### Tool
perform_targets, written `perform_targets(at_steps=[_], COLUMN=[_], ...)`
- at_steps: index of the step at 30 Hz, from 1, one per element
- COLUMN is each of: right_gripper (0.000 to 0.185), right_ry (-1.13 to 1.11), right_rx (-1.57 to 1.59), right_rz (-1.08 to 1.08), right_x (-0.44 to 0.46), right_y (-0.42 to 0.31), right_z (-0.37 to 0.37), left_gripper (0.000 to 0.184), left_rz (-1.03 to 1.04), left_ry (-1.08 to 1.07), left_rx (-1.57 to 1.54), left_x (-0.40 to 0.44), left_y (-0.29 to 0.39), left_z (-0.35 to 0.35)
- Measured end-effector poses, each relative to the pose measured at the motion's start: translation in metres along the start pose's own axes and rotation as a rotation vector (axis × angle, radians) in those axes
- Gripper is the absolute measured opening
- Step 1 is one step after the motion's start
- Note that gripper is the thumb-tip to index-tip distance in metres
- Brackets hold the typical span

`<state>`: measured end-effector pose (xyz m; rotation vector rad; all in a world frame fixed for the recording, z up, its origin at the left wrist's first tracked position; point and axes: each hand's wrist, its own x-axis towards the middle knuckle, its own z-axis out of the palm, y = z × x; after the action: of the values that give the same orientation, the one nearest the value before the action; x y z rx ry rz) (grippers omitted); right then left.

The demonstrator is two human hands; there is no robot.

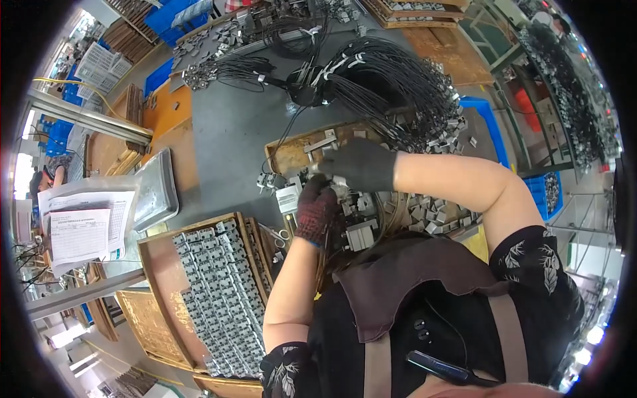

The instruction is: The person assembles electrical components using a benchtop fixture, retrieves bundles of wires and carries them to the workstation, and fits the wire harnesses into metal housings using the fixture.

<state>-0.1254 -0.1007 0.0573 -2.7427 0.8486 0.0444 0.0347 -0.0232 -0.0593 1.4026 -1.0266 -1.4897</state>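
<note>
Beyond the apron [424,272], a metal piece [314,168] touches the gloved fingers [321,188].

Moderately bright and fairly even, with soft shadows on the dark surface [222,139], a pale sheen on the metal tray [158,189] and blown-out glare at the far left and lower right. Bowed strongly toward black corners, smeared and colour-fringed along the right edge. Slightly soft around the right hand [363,164].
</note>
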Motion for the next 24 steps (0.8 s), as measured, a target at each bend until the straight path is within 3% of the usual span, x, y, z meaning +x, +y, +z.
perform_targets(at_steps=[1,3,5,7,8,9,11,14,17,20,22,24], right_gripper=[0.029,0.035,0.036,0.036,0.039,0.041,0.040,0.037,0.032,0.031,0.030,0.029], right_ry=[0.189,0.235,0.020,-0.070,-0.029,0.009,0.143,0.076,-0.088,-0.186,0.077,0.085], right_rx=[-0.017,-0.092,0.060,0.087,0.074,0.060,0.124,0.011,-0.015,-0.070,-0.022,-0.014], right_rz=[-0.060,-0.025,0.020,0.042,0.014,-0.019,-0.066,-0.064,0.018,0.067,0.073,0.139], right_x=[-0.006,-0.023,-0.035,-0.043,-0.048,-0.050,-0.055,-0.049,-0.032,-0.024,-0.029,-0.030], right_y=[0.004,0.007,0.011,0.008,0.006,0.006,0.012,0.016,0.012,0.008,0.017,0.016], right_z=[0.000,-0.006,0.011,0.041,0.041,0.040,0.048,0.065,0.070,0.067,0.066,0.066], left_gripper=[0.031,0.033,0.036,0.042,0.048,0.048,0.050,0.050,0.049,0.057,0.053,0.050], left_rz=[-0.090,-0.177,-0.269,-0.043,-0.213,-0.206,0.113,0.248,0.230,0.357,0.311,0.260], left_ry=[-0.005,-0.024,-0.059,-0.134,-0.088,-0.091,-0.113,-0.114,-0.108,0.041,-0.001,-0.026], left_rx=[-0.159,-0.230,-0.290,-0.056,-0.099,-0.096,0.374,0.618,0.800,0.829,0.818,0.799], left_x=[-0.006,-0.023,-0.031,-0.024,-0.021,-0.019,-0.021,-0.028,-0.018,-0.004,0.010,0.027], left_y=[0.009,0.039,0.039,0.011,0.008,0.004,0.003,0.017,0.018,-0.012,-0.021,-0.032], left_z=[0.000,0.008,0.015,0.021,0.025,0.024,0.017,0.014,0.013,0.017,0.014,0.012])
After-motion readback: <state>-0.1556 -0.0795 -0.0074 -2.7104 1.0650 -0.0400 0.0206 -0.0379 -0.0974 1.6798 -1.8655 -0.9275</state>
